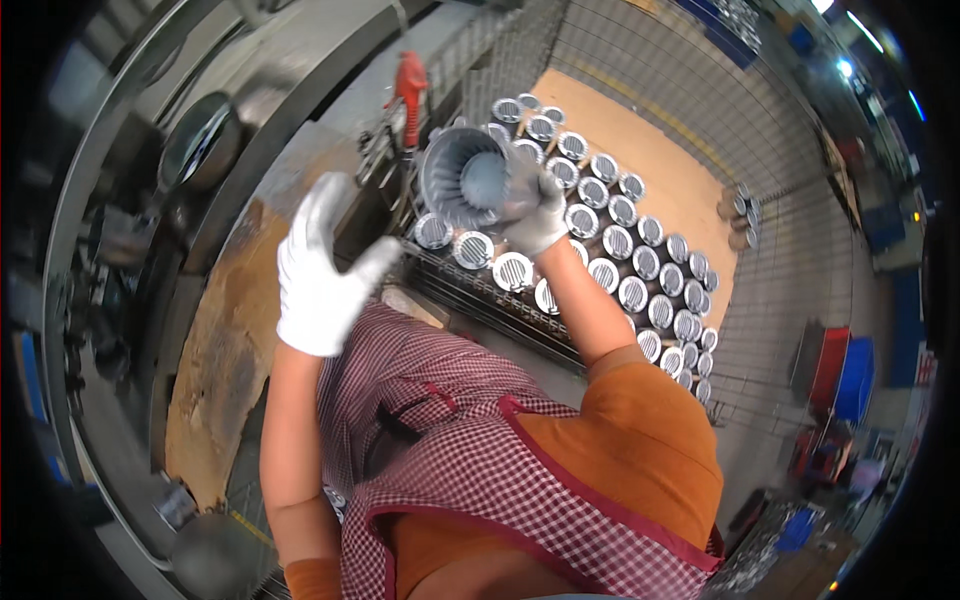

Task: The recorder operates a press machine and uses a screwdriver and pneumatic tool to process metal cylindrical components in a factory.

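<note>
My right hand (540, 218), in a white glove, grips the side of a grey metal cylinder (440, 178). This cup-like part has a wide open mouth and ribs running down its inner wall. My left hand (318, 275), also gloved in white, is raised to the left of the cylinder, thumb and fingers spread, with nothing in it. Beneath the cylinder and to its right, several round metal parts with slatted tops (617, 242) stand upright in rows on a brown cardboard sheet (665, 140).
A wire mesh cage (780, 165) surrounds the rows of parts. A red air gun (408, 95) hangs just beyond the held cylinder. Along my left runs a bench with a worn wooden board (215, 370); a metal bowl (225, 150) is behind it. Red (829, 365) and blue (855, 380) bins stand far right.
</note>
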Demonstrator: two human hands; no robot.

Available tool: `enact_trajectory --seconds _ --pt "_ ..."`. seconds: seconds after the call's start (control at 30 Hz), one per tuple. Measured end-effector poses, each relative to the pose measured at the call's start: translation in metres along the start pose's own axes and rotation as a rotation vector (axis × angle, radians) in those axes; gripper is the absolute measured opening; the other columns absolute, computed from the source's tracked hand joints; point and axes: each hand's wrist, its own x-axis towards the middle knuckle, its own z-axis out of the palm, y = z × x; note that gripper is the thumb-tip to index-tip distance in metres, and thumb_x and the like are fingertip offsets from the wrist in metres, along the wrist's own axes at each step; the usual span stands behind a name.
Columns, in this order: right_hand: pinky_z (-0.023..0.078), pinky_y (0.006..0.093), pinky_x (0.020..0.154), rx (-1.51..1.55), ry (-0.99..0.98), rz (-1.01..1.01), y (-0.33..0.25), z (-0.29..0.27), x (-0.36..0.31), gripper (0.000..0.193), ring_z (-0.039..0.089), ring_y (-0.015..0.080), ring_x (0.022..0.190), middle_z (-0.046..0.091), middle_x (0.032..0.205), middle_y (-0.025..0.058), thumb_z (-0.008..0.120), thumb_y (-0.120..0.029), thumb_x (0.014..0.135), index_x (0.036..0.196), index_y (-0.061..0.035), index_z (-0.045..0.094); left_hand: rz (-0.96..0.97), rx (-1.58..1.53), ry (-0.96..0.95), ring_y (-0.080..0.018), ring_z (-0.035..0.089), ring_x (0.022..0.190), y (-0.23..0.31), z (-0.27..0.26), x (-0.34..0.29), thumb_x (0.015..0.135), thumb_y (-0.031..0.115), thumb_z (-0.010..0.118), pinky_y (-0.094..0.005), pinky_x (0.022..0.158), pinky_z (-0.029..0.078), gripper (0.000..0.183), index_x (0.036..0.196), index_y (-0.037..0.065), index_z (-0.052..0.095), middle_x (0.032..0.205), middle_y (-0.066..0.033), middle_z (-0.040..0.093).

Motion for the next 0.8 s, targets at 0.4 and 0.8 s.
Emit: enact_trajectory --seconds 0.4,0.8 --pt "0.048 0.0428 0.096 -1.566 1.467 -0.205 -0.202 -0.2 -0.058 0.103 0.056 0.0377 0.114 0.05 0.129 0.0273 0.088 -0.039 0.052 0.138 -0.0059 0.042 -0.089 0.233 0.173 -0.0274 0.064 0.101 -0.061 0.104 0.078 0.093 0.022 0.061 -0.035 0.088 0.049 0.031 0.121 0.009 0.059 0.111 -0.0132 0.066" --pt "0.046 0.0402 0.099 -1.71 1.688 0.477 -0.252 -0.291 -0.098 0.078 0.055 0.0298 0.121 0.058 0.128 0.0191 0.078 -0.043 0.066 0.133 -0.0129 0.052 -0.027 0.225 0.246 -0.0264 0.064 0.099 -0.064 0.11 0.078 0.091 0.012 0.064 -0.0343 0.087 0.049 0.032 0.121 0.006 0.058 0.11 -0.0133 0.066"
